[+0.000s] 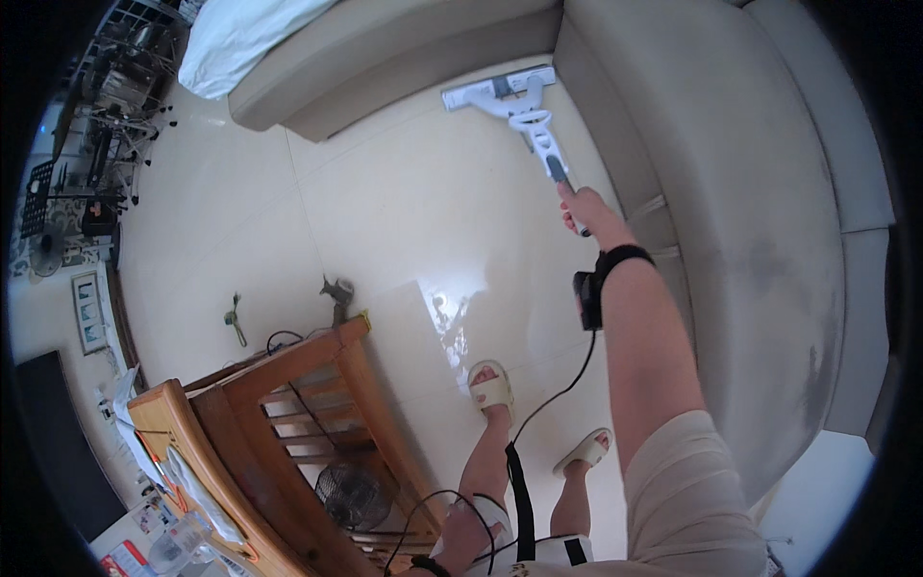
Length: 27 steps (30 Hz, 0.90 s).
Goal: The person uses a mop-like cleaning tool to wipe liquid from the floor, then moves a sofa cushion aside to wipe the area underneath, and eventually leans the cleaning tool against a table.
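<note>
I see R hand (pixel 585 213), upper ctr-right, fingers curled round squeegee (pixel 544 137) handle, its head nr sofa (pixel 731 173), L hand (pixel 463 531), btm ctr, fingers can't tell.

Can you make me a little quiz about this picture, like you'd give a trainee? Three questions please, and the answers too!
1. Which hand's fingers grip the white-and-grey flat-headed plastic-looking tool?
A) left
B) right

2. True or false: the person wears tall black leather boots.

3. Fill in: a round, dark wire-caged ___ shows near the brown slatted wooden furniture.

Key
1. B, the right hand.
2. False: they are cream open-toed slippers.
3. fan.
</note>
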### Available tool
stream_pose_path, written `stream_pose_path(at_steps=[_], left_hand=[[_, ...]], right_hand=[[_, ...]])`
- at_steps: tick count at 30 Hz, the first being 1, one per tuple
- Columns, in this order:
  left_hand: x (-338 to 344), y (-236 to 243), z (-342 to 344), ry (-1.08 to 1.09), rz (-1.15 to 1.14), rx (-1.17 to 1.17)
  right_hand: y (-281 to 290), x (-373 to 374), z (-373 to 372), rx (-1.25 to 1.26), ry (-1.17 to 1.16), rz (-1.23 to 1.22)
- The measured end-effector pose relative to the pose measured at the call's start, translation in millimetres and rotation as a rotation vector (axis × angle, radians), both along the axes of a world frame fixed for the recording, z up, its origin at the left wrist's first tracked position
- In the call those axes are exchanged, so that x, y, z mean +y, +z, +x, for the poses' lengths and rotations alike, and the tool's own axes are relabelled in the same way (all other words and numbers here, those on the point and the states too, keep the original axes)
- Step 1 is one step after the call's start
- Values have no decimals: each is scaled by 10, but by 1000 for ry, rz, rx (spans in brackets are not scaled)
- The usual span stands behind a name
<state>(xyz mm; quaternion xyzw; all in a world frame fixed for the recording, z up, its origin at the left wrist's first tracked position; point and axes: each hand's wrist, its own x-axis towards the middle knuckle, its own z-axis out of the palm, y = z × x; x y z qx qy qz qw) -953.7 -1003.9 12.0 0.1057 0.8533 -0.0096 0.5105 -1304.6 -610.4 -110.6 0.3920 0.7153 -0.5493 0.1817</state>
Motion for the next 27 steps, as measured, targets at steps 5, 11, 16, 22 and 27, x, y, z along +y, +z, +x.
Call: stream_pose_path(at_steps=[5,11,16,22,27], left_hand=[[-6,-40,-139,52,-40,-43],[7,11,56,34,-43,-8],[18,-65,189,3,-126,-35],[-68,-192,242,-66,-70,53],[206,-184,414,-72,-158,92]], right_hand=[[-210,86,722,-270,104,258],[-640,38,3202,-420,257,374],[199,-402,5084,-812,182,199],[970,-970,7095,-937,217,194],[1655,-774,7189,-1103,147,-1]])
